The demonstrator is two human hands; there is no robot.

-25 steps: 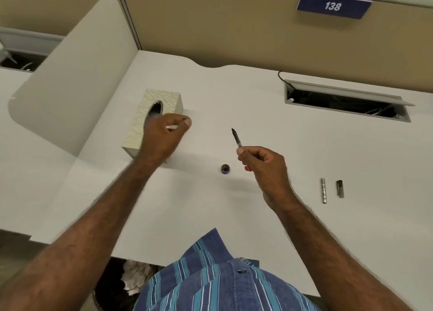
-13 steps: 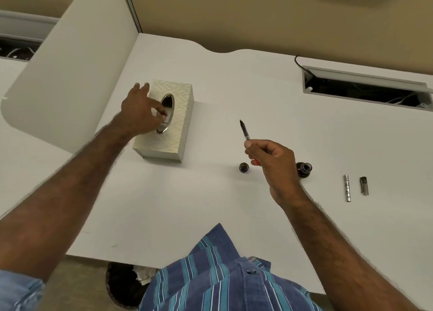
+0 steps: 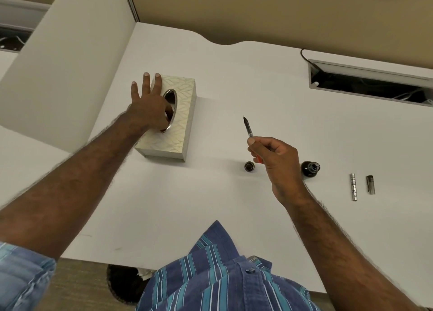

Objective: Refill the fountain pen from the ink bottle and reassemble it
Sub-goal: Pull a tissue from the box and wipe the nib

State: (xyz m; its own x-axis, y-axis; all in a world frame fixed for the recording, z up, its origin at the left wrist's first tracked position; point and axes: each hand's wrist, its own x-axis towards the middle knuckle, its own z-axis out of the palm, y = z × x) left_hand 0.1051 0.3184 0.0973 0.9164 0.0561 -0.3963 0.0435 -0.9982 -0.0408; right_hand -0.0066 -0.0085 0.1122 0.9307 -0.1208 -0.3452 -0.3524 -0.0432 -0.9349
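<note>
Gripping the pen section (image 3: 248, 129) between curled fingers, nib up and away, the right hand (image 3: 275, 160) hovers over the white desk (image 3: 210, 205). Just beside it sit the bottle cap (image 3: 249, 166) and the open ink bottle (image 3: 310, 168); rightward lie the silver barrel (image 3: 353, 189) and dark cap (image 3: 370, 184). Farther left, the left hand (image 3: 150, 104) rests on the tissue box (image 3: 182, 123), thumb in its oval slot, other fingers straight. Beyond: a cable tray (image 3: 365, 69) and tan partition (image 3: 257, 10).

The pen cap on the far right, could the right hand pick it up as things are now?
Probably not yet: the right hand already holds the pen. The desk between it and the pen cap is otherwise free.
</note>
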